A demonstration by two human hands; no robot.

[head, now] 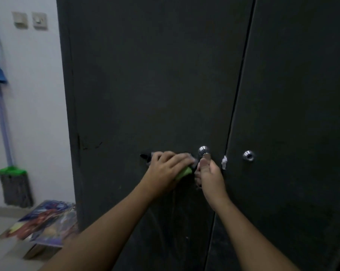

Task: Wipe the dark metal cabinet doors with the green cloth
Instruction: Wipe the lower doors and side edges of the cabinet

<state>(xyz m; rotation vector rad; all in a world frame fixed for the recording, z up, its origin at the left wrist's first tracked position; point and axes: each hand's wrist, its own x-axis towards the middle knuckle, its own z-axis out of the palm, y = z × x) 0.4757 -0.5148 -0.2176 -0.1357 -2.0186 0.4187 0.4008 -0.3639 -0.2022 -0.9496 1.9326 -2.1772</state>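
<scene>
I am pressing the green cloth [183, 174], soft, light and bunching easily, flat against the left door [145, 85] at lower centre of the frame, my left hand [166, 169] lying over it with fingers spread, which I judge the best hold since the stiff, smooth metal is letting it slide. My right hand [209, 173] is pinching what looks like a key [205, 156] at the silver lock [202, 150]. That lock and the white scrap [224, 162] at the seam are standing in the cloth's way, while a mop [14, 184] is leaning at far left.
</scene>
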